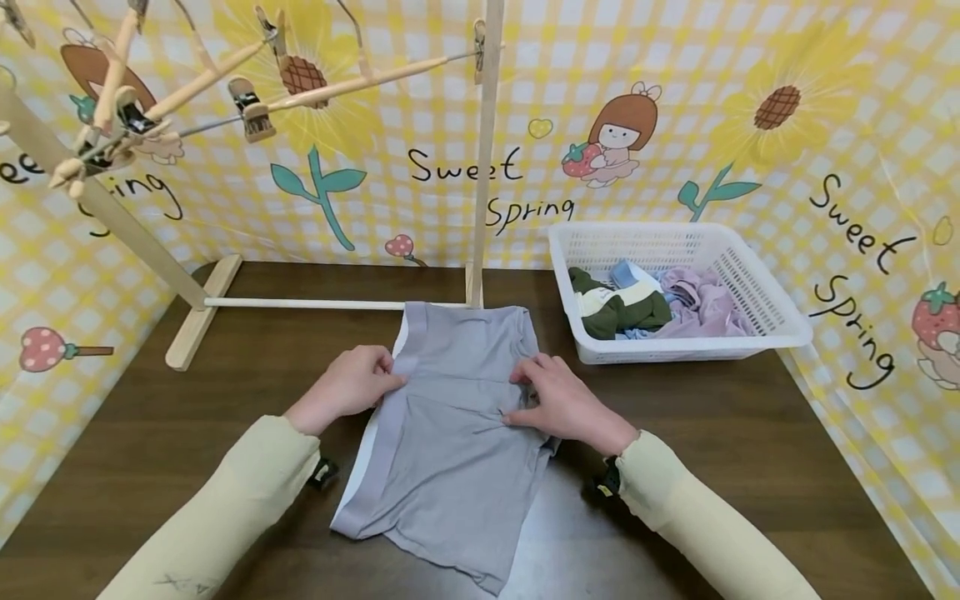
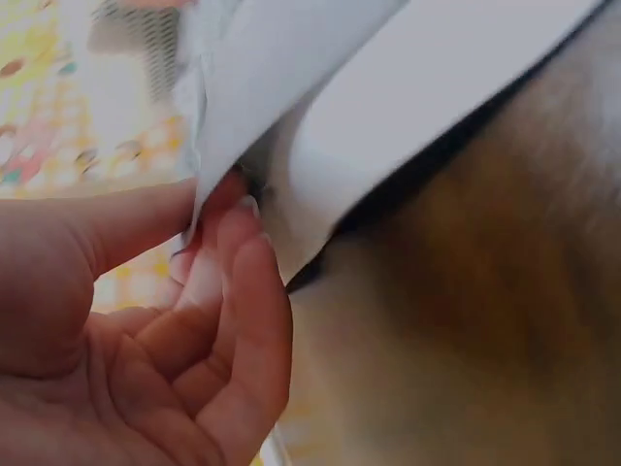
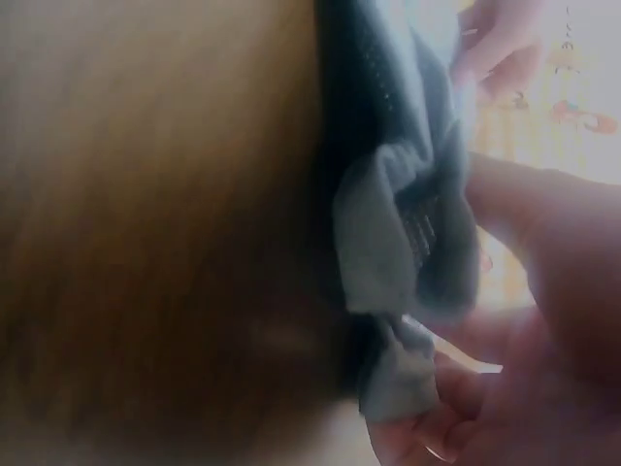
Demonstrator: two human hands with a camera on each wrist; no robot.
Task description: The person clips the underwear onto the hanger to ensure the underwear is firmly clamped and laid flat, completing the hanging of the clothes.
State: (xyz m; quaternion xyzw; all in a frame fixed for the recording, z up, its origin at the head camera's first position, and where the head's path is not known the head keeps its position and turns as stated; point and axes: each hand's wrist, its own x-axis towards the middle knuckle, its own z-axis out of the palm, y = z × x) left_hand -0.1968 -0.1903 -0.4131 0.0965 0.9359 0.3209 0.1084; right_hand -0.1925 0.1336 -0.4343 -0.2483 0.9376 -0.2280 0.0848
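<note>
A pair of grey boxer briefs lies sideways on the brown table, waistband to the left and leg openings to the right. My left hand pinches the waistband between thumb and fingers. The left wrist view shows the upper layer of the band lifted off the white lower layer. On the opposite side, my right hand pinches the leg side, bunching the cloth into small creases. Folded leg hems hang by the fingers in the right wrist view.
A white plastic basket at the back right holds green, blue and lilac clothes. Behind the briefs stands a wooden rack with a white lower bar. Wooden clip hangers hang at upper left. A patterned cloth surrounds the table.
</note>
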